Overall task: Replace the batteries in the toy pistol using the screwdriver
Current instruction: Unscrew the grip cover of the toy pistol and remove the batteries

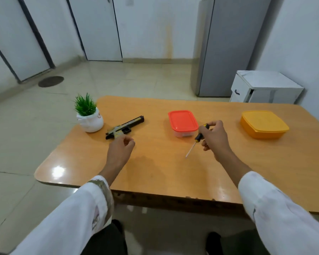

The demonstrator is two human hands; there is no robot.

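The pistol (124, 127) lies flat on its side on the bench (155, 172), left of centre. Its barrel points away and to the right, and its butt is toward the person. It looks like moulded plastic, so I judge it light, stiff and a little slick, likely to skate or spin on the glossy top if pushed from one end. The best hold is probably around the butt or the body just ahead of it, pinning it down so the battery cover faces up. Which face carries that cover and its screw cannot be made out from here.

The left grip (121, 148) hovers just at the butt end with its fingers loosely curled around nothing. Whether it touches the pistol cannot be told.

The screwdriver (197, 138) is in the right grip (215, 138), which pinches the black-and-yellow handle between fingers and thumb. The thin shaft slants down and left, with its tip above the bench and well apart from the pistol. The tool is small and rigid, and its fine tip could slip out of a shallow screw head and chew soft plastic, so steady downward pressure seems wise.

Beyond the screwdriver is a red-lidded box (182, 120), with a yellow box (263, 124) further right, both closed and their contents unseen. A small potted plant (88, 116) stands just left of the pistol, close enough to be knocked.
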